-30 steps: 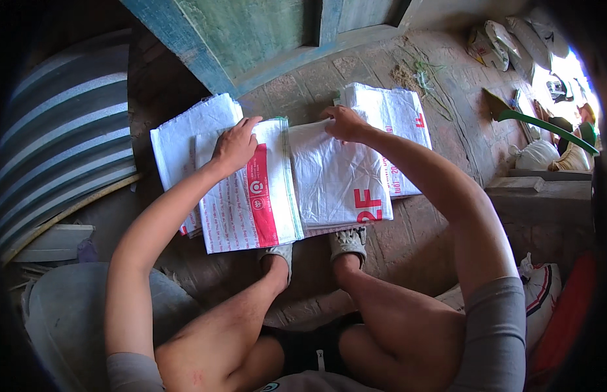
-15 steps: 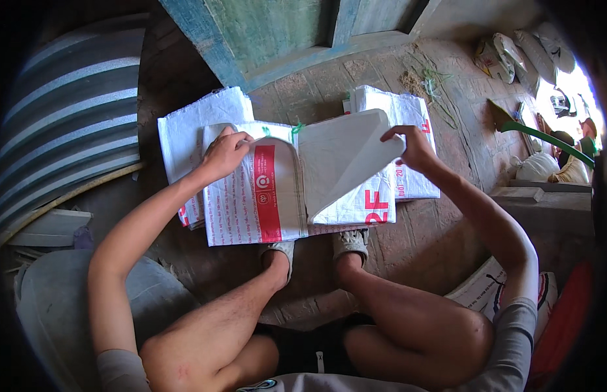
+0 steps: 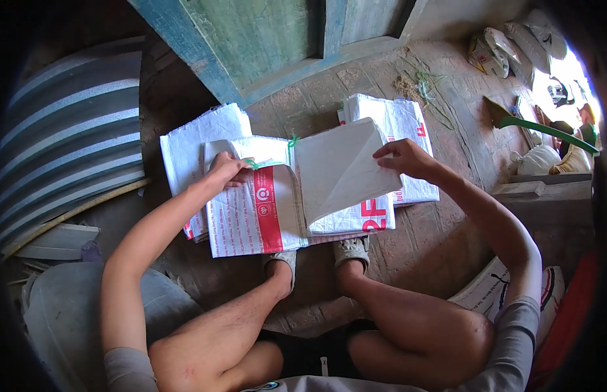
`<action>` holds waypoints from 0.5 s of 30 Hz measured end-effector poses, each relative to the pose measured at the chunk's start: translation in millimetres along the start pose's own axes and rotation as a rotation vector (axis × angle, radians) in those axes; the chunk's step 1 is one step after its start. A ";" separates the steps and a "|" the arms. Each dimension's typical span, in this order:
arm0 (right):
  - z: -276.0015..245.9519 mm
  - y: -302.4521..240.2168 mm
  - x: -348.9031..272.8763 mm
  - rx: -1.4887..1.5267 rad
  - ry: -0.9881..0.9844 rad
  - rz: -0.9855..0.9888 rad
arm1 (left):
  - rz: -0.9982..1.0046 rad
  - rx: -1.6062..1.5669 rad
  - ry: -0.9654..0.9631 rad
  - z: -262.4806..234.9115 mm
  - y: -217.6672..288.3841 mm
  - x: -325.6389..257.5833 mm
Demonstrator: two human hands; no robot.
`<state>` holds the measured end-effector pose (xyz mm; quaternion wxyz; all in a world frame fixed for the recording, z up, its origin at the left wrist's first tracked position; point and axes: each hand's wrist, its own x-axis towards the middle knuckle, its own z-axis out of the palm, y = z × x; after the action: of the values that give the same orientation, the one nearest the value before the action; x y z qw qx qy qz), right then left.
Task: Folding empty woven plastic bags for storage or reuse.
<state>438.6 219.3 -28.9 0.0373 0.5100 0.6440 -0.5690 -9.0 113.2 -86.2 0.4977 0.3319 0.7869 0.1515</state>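
Note:
A woven plastic sack, white with a red printed band, lies unfolded in front of my feet on other folded sacks. My left hand is closed on its upper left edge, where a bit of green string shows at the fingertips. On the right half, a plain white flap is folded over with one corner slanting up. My right hand pinches that flap's right edge between thumb and fingers. Folded white sacks stack at the left, and another stack lies at the right, partly under the open sack.
Corrugated grey sheeting leans at the left beside a thin pole. A blue-green wooden door stands beyond the stacks. Filled bags and a green-handled tool are at the far right, above a low ledge.
My left hand has come slightly down, and green string now shows at its fingertips. The raised flap has settled flatter, with my right hand still at its edge. The view has shifted slightly.

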 end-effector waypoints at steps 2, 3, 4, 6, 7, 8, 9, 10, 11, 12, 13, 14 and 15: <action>2.8 9.5 3.9 -0.306 0.215 -0.248 | 0.029 -0.166 0.071 5.6 -2.8 3.3; 4.8 13.7 4.4 -0.188 0.269 -0.196 | 0.068 -0.140 0.018 3.0 -3.1 4.3; 3.5 17.8 4.2 -0.187 0.271 -0.195 | 0.069 -0.139 0.017 -1.0 -4.2 4.5; 0.0 24.5 -0.6 -0.093 0.384 -0.151 | 0.185 -0.200 -0.074 -9.0 -8.2 2.3; -7.6 28.0 -0.2 -0.142 0.380 -0.103 | 0.164 -0.199 -0.101 -15.6 -10.1 1.2; -15.3 35.0 1.6 -0.141 0.380 -0.105 | 0.165 -0.198 -0.099 -25.2 -16.9 2.8; -23.3 45.7 3.9 -0.195 0.361 -0.062 | 0.182 -0.177 -0.154 -36.2 -26.2 6.9; -31.7 56.5 5.6 -0.249 0.342 -0.019 | 0.199 -0.155 -0.209 -47.8 -35.3 10.5; -39.2 68.2 8.7 -0.276 0.293 -0.024 | 0.160 -0.135 -0.215 -58.7 -43.8 12.9; -46.5 74.8 7.7 -0.276 0.294 -0.026 | 0.125 -0.117 -0.222 -70.3 -50.9 15.3; -53.1 81.2 7.3 -0.302 0.268 -0.010 | 0.078 -0.172 -0.274 -84.9 -58.9 15.4; -59.3 87.5 7.7 -0.326 0.241 0.006 | 0.028 -0.226 -0.327 -97.3 -67.4 15.7; -69.2 96.4 2.5 -0.376 0.200 0.041 | 0.001 -0.139 -0.340 -101.1 -63.2 11.1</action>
<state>541.7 258.0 -73.3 0.0795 0.5610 0.7288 -0.3845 -125.0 83.6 -83.3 0.6453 0.3179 0.6788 0.1474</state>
